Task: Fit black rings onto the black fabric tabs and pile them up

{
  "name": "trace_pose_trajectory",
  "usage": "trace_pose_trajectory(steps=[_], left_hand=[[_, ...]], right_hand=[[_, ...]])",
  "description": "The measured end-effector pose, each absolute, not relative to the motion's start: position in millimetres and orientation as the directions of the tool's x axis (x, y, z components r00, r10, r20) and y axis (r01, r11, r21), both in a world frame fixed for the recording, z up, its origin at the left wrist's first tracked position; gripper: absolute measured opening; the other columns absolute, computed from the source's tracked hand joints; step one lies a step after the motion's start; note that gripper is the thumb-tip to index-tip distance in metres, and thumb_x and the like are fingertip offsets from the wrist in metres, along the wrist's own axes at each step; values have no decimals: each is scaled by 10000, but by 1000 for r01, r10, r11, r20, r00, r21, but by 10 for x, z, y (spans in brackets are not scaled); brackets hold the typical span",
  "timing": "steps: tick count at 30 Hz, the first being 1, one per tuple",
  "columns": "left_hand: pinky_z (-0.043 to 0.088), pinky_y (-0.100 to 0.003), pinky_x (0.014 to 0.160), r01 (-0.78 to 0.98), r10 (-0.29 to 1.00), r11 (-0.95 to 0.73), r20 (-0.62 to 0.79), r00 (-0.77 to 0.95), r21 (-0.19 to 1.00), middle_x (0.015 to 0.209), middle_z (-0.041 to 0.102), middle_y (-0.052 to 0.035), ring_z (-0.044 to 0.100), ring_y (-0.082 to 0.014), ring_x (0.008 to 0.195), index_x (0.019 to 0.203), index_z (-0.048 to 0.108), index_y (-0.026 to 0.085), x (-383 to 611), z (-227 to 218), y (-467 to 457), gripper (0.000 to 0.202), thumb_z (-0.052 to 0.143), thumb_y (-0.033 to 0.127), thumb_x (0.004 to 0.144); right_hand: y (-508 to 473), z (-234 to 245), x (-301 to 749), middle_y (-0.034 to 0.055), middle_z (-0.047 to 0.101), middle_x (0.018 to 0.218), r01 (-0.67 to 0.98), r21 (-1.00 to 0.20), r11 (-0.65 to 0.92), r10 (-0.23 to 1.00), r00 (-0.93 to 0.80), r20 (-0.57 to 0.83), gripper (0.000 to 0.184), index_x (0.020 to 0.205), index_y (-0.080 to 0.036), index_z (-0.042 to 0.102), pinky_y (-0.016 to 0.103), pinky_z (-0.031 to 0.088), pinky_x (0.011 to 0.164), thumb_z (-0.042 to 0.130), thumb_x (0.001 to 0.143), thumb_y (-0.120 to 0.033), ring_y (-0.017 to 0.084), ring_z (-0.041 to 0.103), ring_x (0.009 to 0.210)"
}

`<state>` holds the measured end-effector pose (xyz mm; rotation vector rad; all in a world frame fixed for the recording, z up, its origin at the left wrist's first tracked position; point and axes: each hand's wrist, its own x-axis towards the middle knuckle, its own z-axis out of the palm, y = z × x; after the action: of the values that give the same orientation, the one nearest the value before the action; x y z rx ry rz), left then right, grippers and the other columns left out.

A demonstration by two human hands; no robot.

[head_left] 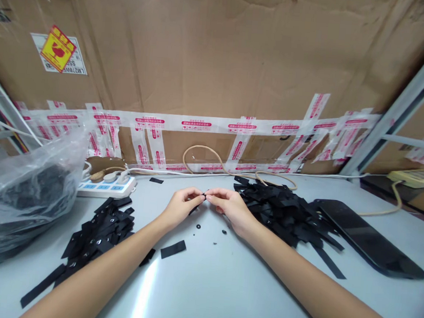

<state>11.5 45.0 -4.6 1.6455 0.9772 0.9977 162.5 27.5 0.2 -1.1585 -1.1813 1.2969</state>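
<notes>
My left hand and my right hand meet at the middle of the pale table, their fingertips pinching a small black piece between them. A thin black strip seems to hang below the left fingers. Just below my hands lie small black rings and another small black bit. A heap of black fabric strips sits beside my right hand. A second heap of black strips with metal eyelets lies left of my left forearm. One loose strip rests near my left wrist.
A clear plastic bag of black items stands at the left, behind it a white power strip. A dark curved panel lies at the right. Cables run along the back, before a taped cardboard wall.
</notes>
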Motion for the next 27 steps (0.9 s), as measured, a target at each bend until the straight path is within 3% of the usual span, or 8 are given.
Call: trace_pose_trajectory(steps=[4,7,10,15,22,27], left_hand=[[342,-244,583,145,925,-239,179,335,960,615,543,7,447,-111,576,704,596,152,118,-29,438,224,598,376,694],[354,-245,604,126,921,-252,197,336,960,636,558,0,467,-114,599,694,598,153,118,-35,442,215,598,368,695],[357,-243,603,143,914,-270,207,350,952,643,563,-4,474,-117,607,686,602,149,110,-54,451,213,593,361,702],[333,-236,550,191,917,-252,171,360,949,603,526,8,442,-105,553,713,600,143,100,-92,472,222,578,364,716],[331,-234,542,194,916,-226,140,376,955,618,526,5,437,-106,559,757,612,139,107,-73,468,233,563,364,728],[365,-239,593,202,909,-265,175,379,943,638,535,2,458,-110,592,721,595,144,108,-59,446,204,552,343,741]], right_hand=[[296,-36,1633,51,618,852,176,-971,162,984,44,172,260,847,-187,685,292,406,622,647,610,-287,157,526,725],[321,-69,1649,89,586,1072,339,-895,290,945,43,323,224,847,-214,711,331,434,757,609,650,-248,212,523,982],[338,-85,1666,103,644,984,261,-924,280,960,-46,278,178,773,-186,720,353,443,788,601,663,-260,223,570,949],[334,-70,1696,85,698,818,103,-988,117,990,-89,108,241,780,-154,711,363,449,767,659,599,-304,206,611,780],[327,-53,1686,59,672,726,113,-981,155,988,-41,151,195,718,-150,692,326,445,694,670,567,-273,178,588,698],[301,-12,1666,52,665,695,32,-996,86,996,-33,85,205,689,-137,688,325,427,698,699,521,-255,162,571,660]])
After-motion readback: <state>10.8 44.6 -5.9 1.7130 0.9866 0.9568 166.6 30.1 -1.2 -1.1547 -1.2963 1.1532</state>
